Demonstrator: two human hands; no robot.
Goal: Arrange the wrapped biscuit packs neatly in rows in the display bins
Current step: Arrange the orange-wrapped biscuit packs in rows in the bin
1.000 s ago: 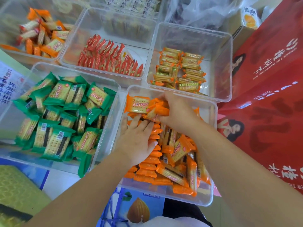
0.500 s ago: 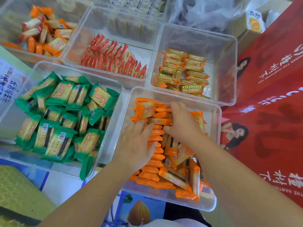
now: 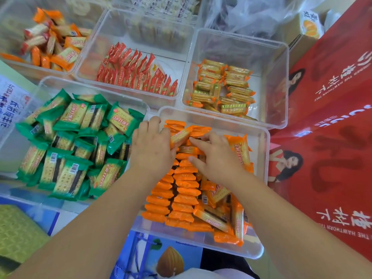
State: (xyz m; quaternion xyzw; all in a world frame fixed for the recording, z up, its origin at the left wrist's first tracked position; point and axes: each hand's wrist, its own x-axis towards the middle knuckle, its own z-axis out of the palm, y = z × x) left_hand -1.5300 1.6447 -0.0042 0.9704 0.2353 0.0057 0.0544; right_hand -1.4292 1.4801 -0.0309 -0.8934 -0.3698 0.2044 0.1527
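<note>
Left hand (image 3: pixel 153 146) palm down at the far-left corner, fingers fairly straight, thumb side pressed against tilted orange pack (image 3: pixel 179 137). Pack's long axis: near-left to far-right, askew to the rows (image 3: pixel 185 190) nearer the camera. Right hand (image 3: pixel 218 160) fingers bent onto pack's right end; pinch or mere press, cannot tell. Both hands touch it, inside clear bin (image 3: pixel 265 178)

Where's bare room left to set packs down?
Bare floor: right of the yellow packs, by their bin's right wall, and left of the green packs. The orange bin is crowded around left hand and right hand.
</note>
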